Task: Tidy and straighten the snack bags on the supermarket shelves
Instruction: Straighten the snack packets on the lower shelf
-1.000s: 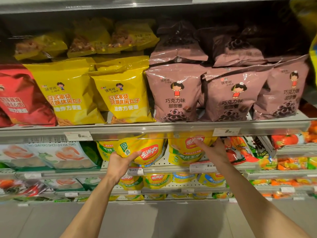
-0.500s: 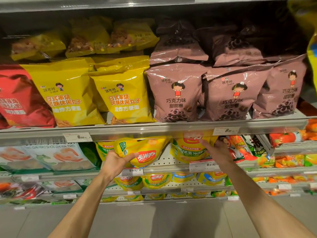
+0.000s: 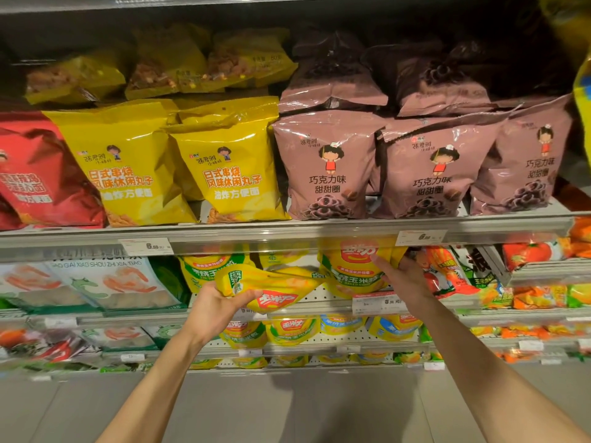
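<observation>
Since half a second ago: yellow corn-snack bag (image 3: 271, 290) tipped from near-upright to almost flat, pulled clear of shelf front. Left hand (image 3: 217, 310) curled round its lower left corner, thumb on top. Right hand (image 3: 404, 276) spread flat against neighbouring upright corn-snack bag (image 3: 353, 266), steadying. Handling, judged: light, air-puffed, slick crinkly film, contents crushable; best held by sealed edges.

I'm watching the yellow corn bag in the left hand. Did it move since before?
Yes. The yellow corn bag in the left hand has tipped over and come down and out, away from the shelf rail above it, toward the price tag rail below.
</observation>
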A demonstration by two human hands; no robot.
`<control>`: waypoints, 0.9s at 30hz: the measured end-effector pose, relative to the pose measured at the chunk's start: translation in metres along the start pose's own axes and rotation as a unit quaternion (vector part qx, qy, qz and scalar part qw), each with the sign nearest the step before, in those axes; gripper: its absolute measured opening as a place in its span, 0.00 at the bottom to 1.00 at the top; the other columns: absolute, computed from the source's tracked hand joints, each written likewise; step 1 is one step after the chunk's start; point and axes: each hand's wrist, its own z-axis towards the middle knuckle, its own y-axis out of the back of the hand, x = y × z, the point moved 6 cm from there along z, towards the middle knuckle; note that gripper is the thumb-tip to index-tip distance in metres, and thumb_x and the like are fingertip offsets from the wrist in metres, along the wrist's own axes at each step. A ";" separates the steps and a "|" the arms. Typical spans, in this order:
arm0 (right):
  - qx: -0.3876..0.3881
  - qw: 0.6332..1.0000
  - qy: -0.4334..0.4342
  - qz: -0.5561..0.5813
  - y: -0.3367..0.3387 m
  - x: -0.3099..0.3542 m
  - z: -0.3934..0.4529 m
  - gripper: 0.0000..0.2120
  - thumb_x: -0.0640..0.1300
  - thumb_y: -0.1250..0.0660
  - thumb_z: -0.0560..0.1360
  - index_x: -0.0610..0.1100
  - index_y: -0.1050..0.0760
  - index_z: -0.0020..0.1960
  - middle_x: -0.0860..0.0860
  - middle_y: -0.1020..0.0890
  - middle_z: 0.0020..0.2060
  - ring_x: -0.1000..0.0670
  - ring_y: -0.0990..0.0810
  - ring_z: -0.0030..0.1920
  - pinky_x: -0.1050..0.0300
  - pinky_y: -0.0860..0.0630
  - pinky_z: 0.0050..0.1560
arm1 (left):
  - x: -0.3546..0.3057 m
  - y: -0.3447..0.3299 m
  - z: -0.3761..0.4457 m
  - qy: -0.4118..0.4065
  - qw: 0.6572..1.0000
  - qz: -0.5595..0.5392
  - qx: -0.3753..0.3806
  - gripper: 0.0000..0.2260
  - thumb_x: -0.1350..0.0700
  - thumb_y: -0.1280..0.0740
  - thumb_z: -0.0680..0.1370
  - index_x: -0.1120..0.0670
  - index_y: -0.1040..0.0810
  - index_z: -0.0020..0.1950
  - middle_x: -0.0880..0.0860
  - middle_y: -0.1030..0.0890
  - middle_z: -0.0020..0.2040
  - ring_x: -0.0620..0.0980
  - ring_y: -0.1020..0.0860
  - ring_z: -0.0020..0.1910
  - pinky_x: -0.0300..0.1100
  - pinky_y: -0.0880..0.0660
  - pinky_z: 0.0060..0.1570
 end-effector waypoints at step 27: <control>0.087 0.995 -0.029 -0.028 -0.136 0.011 -0.011 0.15 0.56 0.27 0.77 0.45 0.16 0.53 0.50 0.14 0.49 0.52 0.17 0.47 0.57 0.23 0.45 | -0.049 0.112 -0.042 -0.022 0.991 -0.057 -0.122 0.08 0.55 0.22 0.70 0.55 0.13 0.47 0.54 0.12 0.43 0.61 0.14 0.33 0.52 0.16 0.30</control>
